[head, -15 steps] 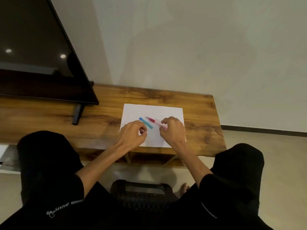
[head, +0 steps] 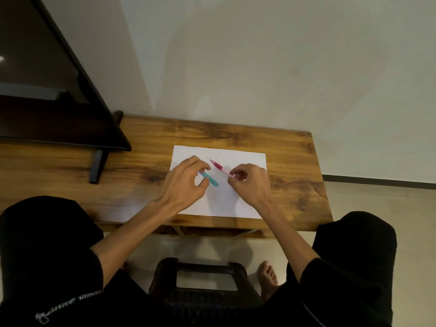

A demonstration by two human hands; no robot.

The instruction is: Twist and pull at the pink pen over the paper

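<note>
Evidently light and stiff, the slim pink-and-red plastic pen (head: 219, 168) is pinched at its rear by the right hand (head: 250, 182) — the left hand (head: 184, 182) grips the smooth teal plastic cap (head: 210, 179).

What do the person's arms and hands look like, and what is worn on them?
Both hands are bare: the left hand and the right hand wear no gloves, and no rings or watch can be seen. The forearms are uncovered and lean. Loose black sleeves end near the elbows. The left side of the black garment carries small white lettering, too blurred to read.
</note>
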